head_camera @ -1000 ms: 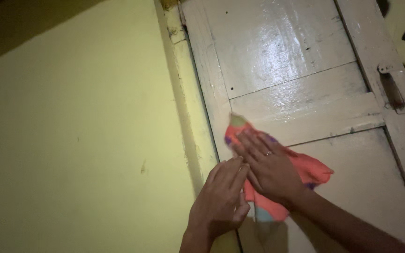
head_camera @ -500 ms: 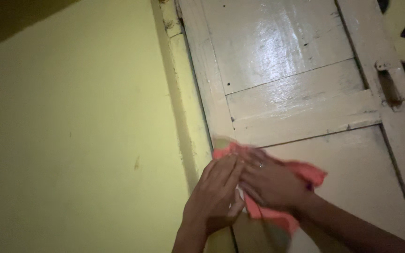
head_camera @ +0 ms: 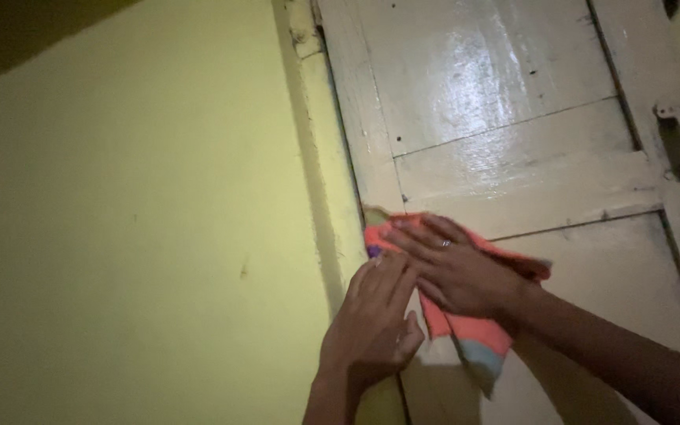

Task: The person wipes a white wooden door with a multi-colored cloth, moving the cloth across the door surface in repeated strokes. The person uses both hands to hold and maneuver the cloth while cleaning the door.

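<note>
The right hand [head_camera: 454, 267] lies flat with fingers spread, pressing an orange cloth [head_camera: 466, 330] against the pale painted door [head_camera: 505, 102], while the left hand [head_camera: 375, 323], open and gripping nothing, rests palm-down beside it at the door's edge.

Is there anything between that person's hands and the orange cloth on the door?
Nothing visible. The right hand lies flat on the orange cloth, pressing it against the white door. The left hand rests beside it at the door's edge, its fingers touching the cloth's left side.
</note>
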